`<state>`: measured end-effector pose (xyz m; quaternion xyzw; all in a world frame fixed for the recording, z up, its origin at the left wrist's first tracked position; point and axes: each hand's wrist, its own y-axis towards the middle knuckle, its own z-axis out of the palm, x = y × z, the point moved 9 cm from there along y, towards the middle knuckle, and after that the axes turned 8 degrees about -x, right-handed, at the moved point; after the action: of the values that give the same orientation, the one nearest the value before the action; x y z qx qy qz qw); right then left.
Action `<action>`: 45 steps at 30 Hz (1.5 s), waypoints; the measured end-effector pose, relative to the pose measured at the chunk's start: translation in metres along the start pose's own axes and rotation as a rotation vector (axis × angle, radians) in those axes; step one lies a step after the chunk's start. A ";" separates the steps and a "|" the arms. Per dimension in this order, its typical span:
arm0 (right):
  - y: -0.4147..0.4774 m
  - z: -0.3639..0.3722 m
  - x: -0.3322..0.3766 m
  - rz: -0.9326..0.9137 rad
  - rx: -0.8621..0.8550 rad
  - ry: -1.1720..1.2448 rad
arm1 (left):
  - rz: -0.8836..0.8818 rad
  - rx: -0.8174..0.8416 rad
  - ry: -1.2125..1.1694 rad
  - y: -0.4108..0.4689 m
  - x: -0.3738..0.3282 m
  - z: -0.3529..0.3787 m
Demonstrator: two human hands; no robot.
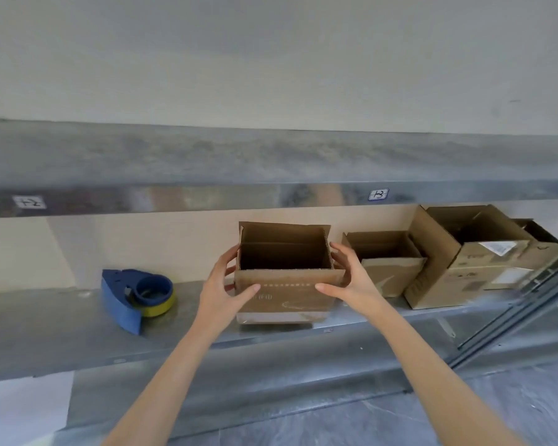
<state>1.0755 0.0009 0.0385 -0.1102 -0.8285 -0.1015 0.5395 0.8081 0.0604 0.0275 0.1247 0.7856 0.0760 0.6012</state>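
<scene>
Tape dispenser lying on the shelf, well left of the open box; probably parked within reach for sealing. Left grip clasping the box's left wall, thumb pressing the front face, fingers curling round the side. Box sitting upright near the shelf's front edge, flaps standing up. Right grip grasping the right wall the same way, likely so the box is moving level. Right of the box, a smaller carton and then a larger carton are standing open.
</scene>
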 end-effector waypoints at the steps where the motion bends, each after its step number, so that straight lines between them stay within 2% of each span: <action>1: 0.003 -0.002 -0.007 0.006 0.004 -0.008 | -0.009 0.001 -0.001 0.000 0.001 0.006; 8: 0.024 0.000 -0.034 0.024 0.013 -0.033 | -0.090 -0.037 -0.010 0.001 0.022 0.028; 17: 0.036 -0.041 -0.008 -0.097 -0.046 -0.056 | -0.097 -0.084 -0.052 0.014 0.027 0.067; 22: 0.030 -0.062 0.002 -0.158 -0.117 -0.247 | -0.108 -0.011 -0.008 0.018 0.028 0.087; 25: 0.028 -0.061 0.011 -0.197 -0.129 -0.368 | -0.075 0.050 0.154 0.016 0.024 0.078; 28: 0.031 -0.044 0.030 -0.284 -0.154 -0.513 | 0.048 0.077 0.407 0.013 0.013 0.048; 32: 0.037 0.005 0.060 -0.392 -0.148 -0.684 | 0.217 -0.014 0.726 0.010 -0.006 -0.011; 38: 0.036 0.121 0.105 -0.472 0.003 -0.771 | 0.152 -0.175 0.990 0.000 -0.004 -0.135; 45: 0.011 0.271 0.156 -0.522 0.163 -0.770 | -0.023 -0.237 1.190 -0.034 0.035 -0.293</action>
<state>0.7806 0.1010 0.0744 0.1147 -0.9736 -0.1202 0.1566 0.5135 0.0469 0.0639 -0.0154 0.9745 0.2130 0.0692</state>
